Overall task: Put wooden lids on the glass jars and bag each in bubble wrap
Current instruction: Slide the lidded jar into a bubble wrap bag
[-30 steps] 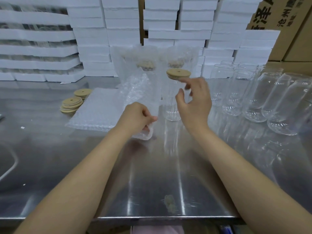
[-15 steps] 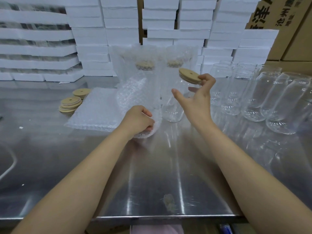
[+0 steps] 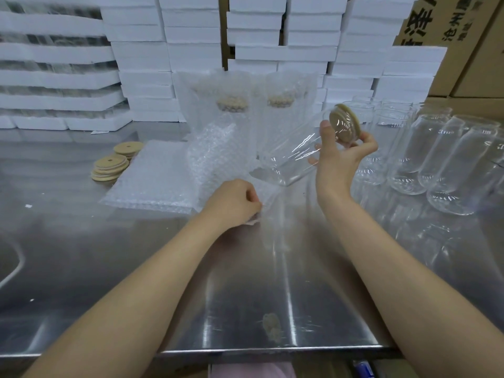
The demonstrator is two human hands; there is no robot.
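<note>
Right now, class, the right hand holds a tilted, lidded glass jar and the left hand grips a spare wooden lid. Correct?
No. In the head view the left hand grips the bubble wrap bag, not a lid. The right hand does hold the tilted, lidded glass jar.

On the table [image 3: 81,255] before me, the stack of lids [image 3: 110,166] lies at the left, just beside the pile of flat bags [image 3: 152,181] on its right. Right of that pile, the left hand [image 3: 231,203] pinches the near edge of a bag [image 3: 218,156]. The right hand [image 3: 341,156] holds the jar [image 3: 289,159] tilted above the table, its base toward that bag and its lid [image 3: 344,125] at the far end. Two bagged jars [image 3: 231,105] stand behind, bare jars [image 3: 436,159] crowd the right, and foam trays [image 3: 191,36] and cartons [image 3: 477,50] are stacked at the back.
</note>
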